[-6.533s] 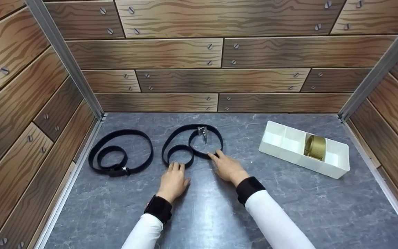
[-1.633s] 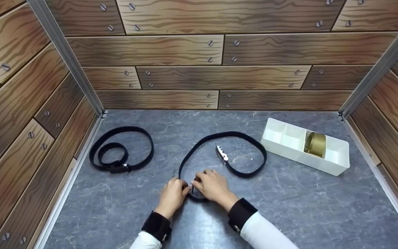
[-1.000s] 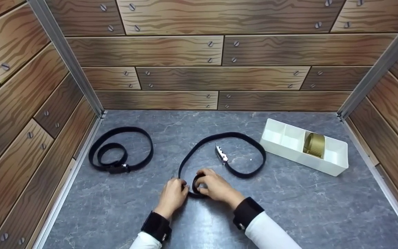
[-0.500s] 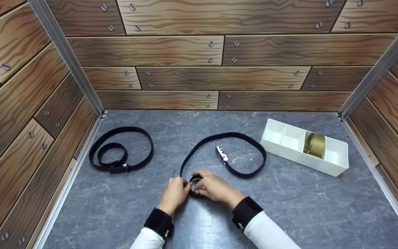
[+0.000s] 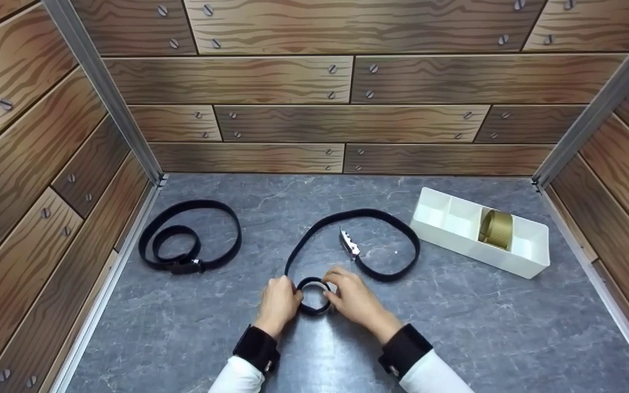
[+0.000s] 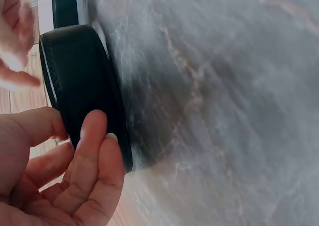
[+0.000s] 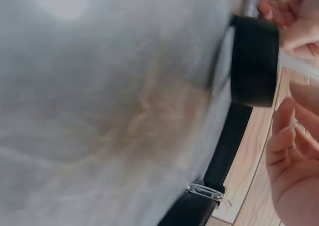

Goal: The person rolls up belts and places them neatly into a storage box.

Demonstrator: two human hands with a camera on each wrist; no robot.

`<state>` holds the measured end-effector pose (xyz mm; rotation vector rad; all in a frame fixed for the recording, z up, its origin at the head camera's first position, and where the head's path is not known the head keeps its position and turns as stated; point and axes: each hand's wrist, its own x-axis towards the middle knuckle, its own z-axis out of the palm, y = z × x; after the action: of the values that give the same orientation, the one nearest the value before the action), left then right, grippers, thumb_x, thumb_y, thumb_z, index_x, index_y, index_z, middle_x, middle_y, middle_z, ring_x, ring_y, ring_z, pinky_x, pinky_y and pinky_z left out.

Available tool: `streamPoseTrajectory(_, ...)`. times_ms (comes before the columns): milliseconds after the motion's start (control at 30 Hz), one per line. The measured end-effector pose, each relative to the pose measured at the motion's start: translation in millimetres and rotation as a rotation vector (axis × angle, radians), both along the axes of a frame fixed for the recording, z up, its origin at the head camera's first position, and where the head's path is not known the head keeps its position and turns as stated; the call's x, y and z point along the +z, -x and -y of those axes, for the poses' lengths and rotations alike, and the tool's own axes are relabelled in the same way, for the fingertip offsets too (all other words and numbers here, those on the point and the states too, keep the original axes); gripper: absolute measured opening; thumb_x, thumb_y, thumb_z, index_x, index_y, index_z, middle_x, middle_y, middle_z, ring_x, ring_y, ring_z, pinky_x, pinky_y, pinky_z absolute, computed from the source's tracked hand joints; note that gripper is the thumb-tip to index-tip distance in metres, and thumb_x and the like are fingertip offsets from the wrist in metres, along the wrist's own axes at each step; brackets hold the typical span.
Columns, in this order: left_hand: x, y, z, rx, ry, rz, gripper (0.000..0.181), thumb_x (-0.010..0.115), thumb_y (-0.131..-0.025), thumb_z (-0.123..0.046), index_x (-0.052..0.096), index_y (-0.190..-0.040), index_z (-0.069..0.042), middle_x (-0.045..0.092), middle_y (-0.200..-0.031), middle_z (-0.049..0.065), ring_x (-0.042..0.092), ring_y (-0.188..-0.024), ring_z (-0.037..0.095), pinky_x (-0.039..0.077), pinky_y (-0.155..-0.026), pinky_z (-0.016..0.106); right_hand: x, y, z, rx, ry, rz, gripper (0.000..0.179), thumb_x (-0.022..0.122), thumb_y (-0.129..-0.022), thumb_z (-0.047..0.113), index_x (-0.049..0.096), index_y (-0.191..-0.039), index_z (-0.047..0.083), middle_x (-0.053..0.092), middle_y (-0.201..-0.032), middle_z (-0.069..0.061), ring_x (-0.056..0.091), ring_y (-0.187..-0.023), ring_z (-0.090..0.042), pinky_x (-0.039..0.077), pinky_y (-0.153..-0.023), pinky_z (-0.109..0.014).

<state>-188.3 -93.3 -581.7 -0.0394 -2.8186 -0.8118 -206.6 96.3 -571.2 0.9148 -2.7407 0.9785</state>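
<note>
Black belt [image 5: 366, 212] stands on edge on our counter [image 5: 172, 333], its coiled near end between our hands. Our left hand [image 5: 280, 300] pinches the coil; our right hand [image 5: 355, 299], thumb and fingers parted, is just beside it. Beyond our right hand we see the silver buckle [image 5: 349, 243]. Farther out, a second belt [image 5: 200, 203] lies leftward of our hands, and rightward a white tray [image 5: 470, 249] holds a gold roll [image 5: 500, 230].
</note>
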Motion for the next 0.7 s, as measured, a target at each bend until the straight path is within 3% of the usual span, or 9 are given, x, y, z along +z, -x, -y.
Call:
streamPoseTrajectory(67, -0.1, -0.3, 1.4, -0.014, 0.004, -0.007, 0.031, 0.073, -0.074, -0.008, 0.053, -0.050, -0.015, 0.064, -0.062, 0.010, 0.064, -0.059, 0.032, 0.049, -0.055, 0.045, -2.0, -0.7, 1, -0.033, -0.022, 0.074, 0.035, 0.070, -0.088, 0.007, 0.063, -0.121, -0.003, 0.064, -0.115, -0.015, 0.066, -0.092, -0.027, 0.052, -0.086, -0.040)
streamPoseTrajectory(133, -0.3, -0.1, 2.8, -0.041, 0.012, -0.010, 0.031, 0.073, -0.075, -0.009, 0.055, -0.051, -0.015, 0.064, -0.063, 0.009, 0.064, -0.060, 0.031, 0.049, -0.055, 0.044, -4.2, 0.7, 3, -0.049, -0.012, 0.177, 0.041, 0.064, -0.090, 0.004, 0.058, -0.130, -0.002, 0.061, -0.121, -0.020, 0.068, -0.083, -0.027, 0.055, -0.079, -0.042)
streamPoseTrajectory(200, 0.3, 0.2, 4.2, -0.070, 0.009, 0.002, 0.028, 0.073, -0.076, -0.010, 0.059, -0.052, -0.014, 0.064, -0.063, 0.007, 0.064, -0.059, 0.028, 0.049, -0.055, 0.042, -6.4, 3.9, 6, -0.040, 0.009, 0.260, 0.043, 0.058, -0.091, -0.001, 0.057, -0.133, -0.001, 0.059, -0.123, -0.023, 0.067, -0.072, -0.025, 0.056, -0.070, -0.041)
streamPoseTrajectory(267, 0.9, 0.3, 5.8, -0.103, -0.012, 0.021, 0.015, 0.073, -0.076, -0.009, 0.068, -0.062, -0.010, 0.067, -0.067, 0.008, 0.064, -0.061, 0.025, 0.050, -0.056, 0.040, -8.4, 7.9, 9, -0.010, 0.024, 0.299, 0.045, 0.055, -0.088, -0.007, 0.058, -0.133, 0.000, 0.059, -0.123, -0.023, 0.067, -0.073, -0.025, 0.056, -0.071, -0.041)
streamPoseTrajectory(333, 1.7, 0.2, 7.2, -0.128, -0.036, 0.049, 0.002, 0.073, -0.075, -0.007, 0.074, -0.077, -0.006, 0.070, -0.075, 0.011, 0.066, -0.066, 0.025, 0.052, -0.059, 0.038, -10.1, 11.5, 13, 0.021, 0.015, 0.295, 0.046, 0.054, -0.086, -0.010, 0.060, -0.130, 0.000, 0.061, -0.123, -0.021, 0.067, -0.091, -0.030, 0.053, -0.082, -0.044)
streamPoseTrajectory(400, 2.1, -0.4, 8.5, -0.146, -0.056, 0.064, 0.017, 0.074, -0.074, -0.005, 0.075, -0.090, -0.002, 0.071, -0.083, 0.014, 0.067, -0.071, 0.026, 0.053, -0.062, 0.038, -10.9, 14.4, 16, 0.040, -0.010, 0.256, 0.044, 0.056, -0.084, -0.011, 0.063, -0.126, 0.001, 0.063, -0.121, -0.018, 0.062, -0.108, -0.032, 0.047, -0.095, -0.046)
streamPoseTrajectory(467, 2.0, -0.7, 10.0, -0.161, -0.066, 0.067, 0.023, 0.074, -0.074, -0.005, 0.075, -0.097, -0.001, 0.072, -0.087, 0.016, 0.068, -0.073, 0.026, 0.054, -0.063, 0.037, -11.4, 16.3, 18, 0.061, -0.019, 0.233, 0.042, 0.057, -0.083, -0.012, 0.064, -0.122, -0.001, 0.065, -0.120, -0.018, 0.059, -0.113, -0.035, 0.044, -0.098, -0.048)
streamPoseTrajectory(600, 0.7, 0.0, 12.6, -0.180, -0.066, 0.046, 0.005, 0.074, -0.081, -0.009, 0.076, -0.082, -0.005, 0.071, -0.077, 0.011, 0.067, -0.065, 0.022, 0.053, -0.059, 0.034, -11.3, 19.8, 20, 0.099, -0.033, 0.192, 0.041, 0.056, -0.081, -0.014, 0.066, -0.119, -0.002, 0.066, -0.116, -0.017, 0.061, -0.112, -0.034, 0.045, -0.097, -0.047)
streamPoseTrajectory(700, -0.1, 1.8, 13.7, -0.182, -0.063, 0.037, 0.017, 0.072, -0.085, -0.012, 0.073, -0.069, -0.009, 0.069, -0.068, 0.006, 0.064, -0.060, 0.020, 0.051, -0.056, 0.035, -11.4, 21.4, 19, 0.121, -0.032, 0.174, 0.042, 0.054, -0.080, -0.015, 0.066, -0.119, -0.001, 0.067, -0.116, -0.016, 0.061, -0.111, -0.034, 0.045, -0.097, -0.046)
